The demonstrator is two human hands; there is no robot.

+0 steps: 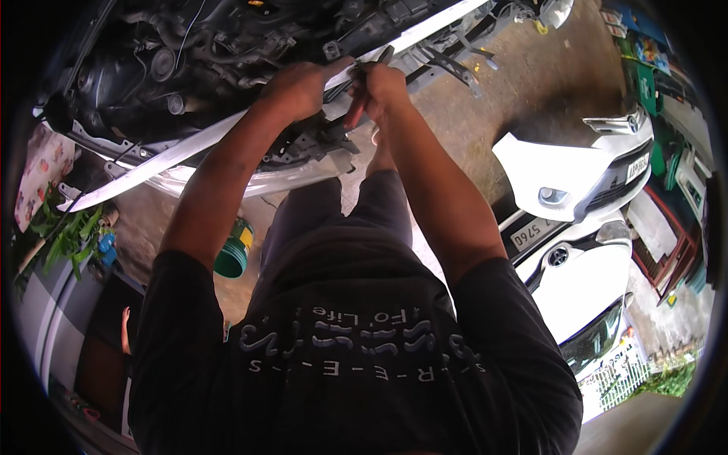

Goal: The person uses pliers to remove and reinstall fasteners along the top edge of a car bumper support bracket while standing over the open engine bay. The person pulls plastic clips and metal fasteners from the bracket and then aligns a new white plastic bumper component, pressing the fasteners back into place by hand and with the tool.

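Observation:
My left hand (297,89) is closed on a long white metal strip (163,152) across the front of a car. Its index finger stretches along the strip toward my right hand; its other fingers are mostly hidden. My right hand (381,85) grips pliers with red handles (355,111), beside the strip. The pliers' dark tip points up past my fingers; what it touches is too small to tell. Beyond the strip lies the exposed engine bay (159,68). A clear headlamp-like part (280,176) sits just below the strip.
A detached white bumper (565,171) lies on the floor at the right, in front of a parked white car (584,280). A green bucket with a yellow band (233,250) stands left of my legs. Leafy plants (76,235) are at far left. Dark brackets (451,68) jut out right of my hands.

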